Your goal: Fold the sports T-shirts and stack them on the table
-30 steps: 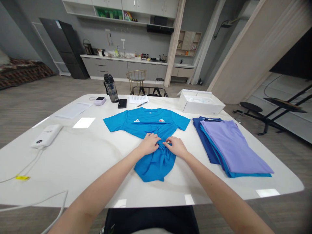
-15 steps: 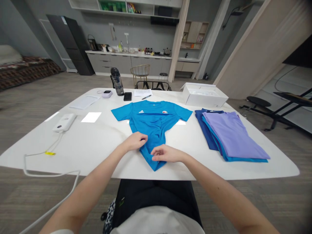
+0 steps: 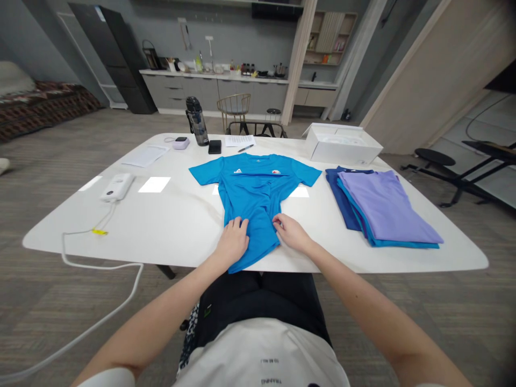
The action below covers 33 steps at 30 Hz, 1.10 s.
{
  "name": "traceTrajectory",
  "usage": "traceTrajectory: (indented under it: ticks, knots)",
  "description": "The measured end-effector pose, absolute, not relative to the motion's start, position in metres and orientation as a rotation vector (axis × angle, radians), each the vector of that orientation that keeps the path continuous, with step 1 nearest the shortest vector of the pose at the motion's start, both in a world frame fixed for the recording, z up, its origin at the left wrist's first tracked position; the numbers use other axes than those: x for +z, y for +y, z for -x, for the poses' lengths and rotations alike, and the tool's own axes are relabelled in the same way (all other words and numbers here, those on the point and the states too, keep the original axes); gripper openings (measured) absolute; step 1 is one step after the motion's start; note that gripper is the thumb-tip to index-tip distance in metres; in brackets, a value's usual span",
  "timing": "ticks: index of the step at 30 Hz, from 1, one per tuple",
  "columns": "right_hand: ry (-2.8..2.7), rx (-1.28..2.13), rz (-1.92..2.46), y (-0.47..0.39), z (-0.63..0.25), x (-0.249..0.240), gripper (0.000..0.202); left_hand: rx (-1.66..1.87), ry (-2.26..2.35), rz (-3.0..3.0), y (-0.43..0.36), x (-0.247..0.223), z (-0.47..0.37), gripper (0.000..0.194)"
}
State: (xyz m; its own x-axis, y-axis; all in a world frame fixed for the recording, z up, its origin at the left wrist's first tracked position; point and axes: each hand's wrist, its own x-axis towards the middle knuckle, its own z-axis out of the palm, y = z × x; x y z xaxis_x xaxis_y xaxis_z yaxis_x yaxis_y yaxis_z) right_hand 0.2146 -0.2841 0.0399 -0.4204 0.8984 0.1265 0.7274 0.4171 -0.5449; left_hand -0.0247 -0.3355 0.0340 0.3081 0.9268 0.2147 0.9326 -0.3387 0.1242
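Note:
A blue T-shirt (image 3: 255, 196) lies on the white table with its collar away from me and its sleeves spread. Its body is wrinkled and narrows toward my side, where the hem reaches the table edge. My left hand (image 3: 235, 239) rests on the lower left part of the shirt, fingers lying over the fabric. At the lower right edge of the shirt, my right hand (image 3: 291, 231) pinches the cloth between thumb and fingers.
Folded shirts, purple on top (image 3: 387, 207), lie at the right. Behind them is a white box (image 3: 342, 148). A dark bottle (image 3: 197, 122), black wallet (image 3: 215, 147), papers (image 3: 145, 155) and pen stand or lie farther back. A white device (image 3: 118, 187) with a cable is at the left.
The lower part of the shirt has been spread wider and flatter. My left hand now lies on the cloth, and my right hand has moved outward to its right edge. The view has tilted down.

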Motion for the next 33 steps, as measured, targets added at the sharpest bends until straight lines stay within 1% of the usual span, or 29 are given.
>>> traceTrajectory:
  ticks: [4, 9, 11, 13, 15, 17, 18, 21, 26, 30, 33]
  knots:
    - [-2.508, 0.331, 1.473, -0.295, -0.228, 0.053, 0.028, -0.398, -1.765, 2.553, -0.332, 0.025, 0.054, 0.053]
    - [-2.541, 0.046, 1.669, -0.304, -0.265, 0.061, 0.045, -0.359, -1.715, 2.648, -0.326, 0.023, 0.108, 0.060]
    - [-2.510, -0.015, 1.742, -0.306, -0.281, 0.064, 0.045, -0.311, -1.691, 2.665, -0.327, 0.029, 0.123, 0.060]
    - [-2.498, -0.058, 1.748, -0.311, -0.288, 0.066, 0.038, -0.268, -1.664, 2.674, -0.333, 0.038, 0.125, 0.054]
    - [-2.544, -0.037, 1.629, -0.319, -0.285, 0.068, 0.029, -0.230, -1.623, 2.716, -0.343, 0.045, 0.112, 0.041]
    - [-2.610, 0.081, 1.443, -0.328, -0.275, 0.068, 0.023, -0.204, -1.578, 2.770, -0.357, 0.051, 0.090, 0.027]
    - [-2.625, 0.152, 1.368, -0.333, -0.269, 0.066, 0.021, -0.200, -1.565, 2.774, -0.363, 0.052, 0.078, 0.023]
    - [-2.609, 0.263, 1.321, -0.346, -0.262, 0.059, 0.021, -0.192, -1.587, 2.688, -0.376, 0.051, 0.057, 0.027]
    - [-2.583, 0.182, 1.539, -0.363, -0.305, 0.051, 0.032, -0.154, -1.669, 2.582, -0.383, 0.048, 0.075, 0.033]
    - [-2.624, 0.172, 1.635, -0.372, -0.349, 0.055, 0.041, -0.185, -1.703, 2.601, -0.387, 0.050, 0.096, 0.033]
    - [-2.630, 0.128, 1.631, -0.374, -0.358, 0.065, 0.039, -0.213, -1.679, 2.652, -0.389, 0.054, 0.095, 0.033]
